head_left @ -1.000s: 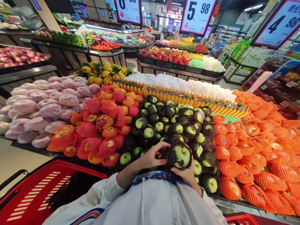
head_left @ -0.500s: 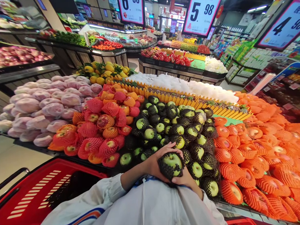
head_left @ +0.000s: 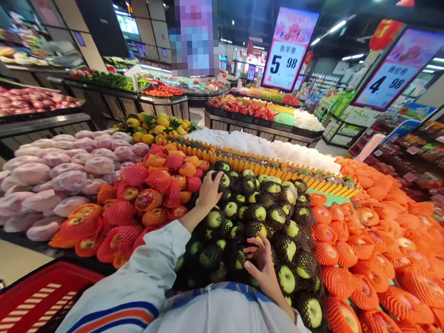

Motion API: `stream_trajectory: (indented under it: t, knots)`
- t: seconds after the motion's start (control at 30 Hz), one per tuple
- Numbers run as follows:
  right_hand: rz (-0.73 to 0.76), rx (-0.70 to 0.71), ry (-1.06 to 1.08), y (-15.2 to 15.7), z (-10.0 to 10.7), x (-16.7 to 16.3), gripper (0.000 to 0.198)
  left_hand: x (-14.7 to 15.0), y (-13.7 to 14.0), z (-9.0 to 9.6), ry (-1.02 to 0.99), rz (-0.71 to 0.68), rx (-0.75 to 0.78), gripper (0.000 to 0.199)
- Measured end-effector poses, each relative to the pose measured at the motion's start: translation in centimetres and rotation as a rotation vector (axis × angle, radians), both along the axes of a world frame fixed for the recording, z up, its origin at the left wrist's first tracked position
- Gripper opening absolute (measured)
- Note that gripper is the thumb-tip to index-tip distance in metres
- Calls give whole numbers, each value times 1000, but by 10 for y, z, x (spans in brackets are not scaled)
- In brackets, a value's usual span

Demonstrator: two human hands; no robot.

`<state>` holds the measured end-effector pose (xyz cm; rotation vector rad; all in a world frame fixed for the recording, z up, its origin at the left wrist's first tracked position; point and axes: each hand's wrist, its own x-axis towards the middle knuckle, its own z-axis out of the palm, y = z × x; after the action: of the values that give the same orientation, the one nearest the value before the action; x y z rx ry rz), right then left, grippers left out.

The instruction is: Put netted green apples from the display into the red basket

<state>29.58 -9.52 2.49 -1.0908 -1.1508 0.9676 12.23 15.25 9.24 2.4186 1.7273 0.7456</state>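
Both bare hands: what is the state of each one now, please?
Left hand: fingers curled at a round green apple in black netting; whether it grips cannot be told.
Right hand: open, fingers bent, holding nothing.

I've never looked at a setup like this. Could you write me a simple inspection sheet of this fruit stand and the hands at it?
Surface: fruit display, heaped with fruit; green liner shows toward the back right.
Job's things: green apples, many in black netting.
Clutter: red basket beside the display, at the lower left.
Left hand: fingers at an apple toward the back of the heap; grip unclear.
Right hand: fingers spread over the near apples; nothing seen in it.
Cables: nothing seen.
Surroundings: plastic-wrapped fruit to the left, orange-netted fruit to the right, price signs overhead.
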Motion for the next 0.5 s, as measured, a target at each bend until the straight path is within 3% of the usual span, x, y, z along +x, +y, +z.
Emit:
stream_trajectory:
  t: [0.17, 0.27, 0.37, 0.43, 0.5]
  knots:
    - [-173, 77, 22, 5, 2, 9, 57, 14, 49, -13, 158, 120, -96, 65]
    - [-281, 85, 36, 7, 0, 12, 52, 25, 58, -27, 204, 174, -168, 52]
    - [-295, 87, 59, 8, -4, 14, 49, 34, 61, -38, 235, 225, -228, 42]
    - [-284, 86, 69, 8, -6, 14, 47, 39, 62, -44, 257, 246, -268, 47]
    - [-280, 87, 75, 9, -8, 14, 47, 41, 61, -48, 286, 254, -311, 70]
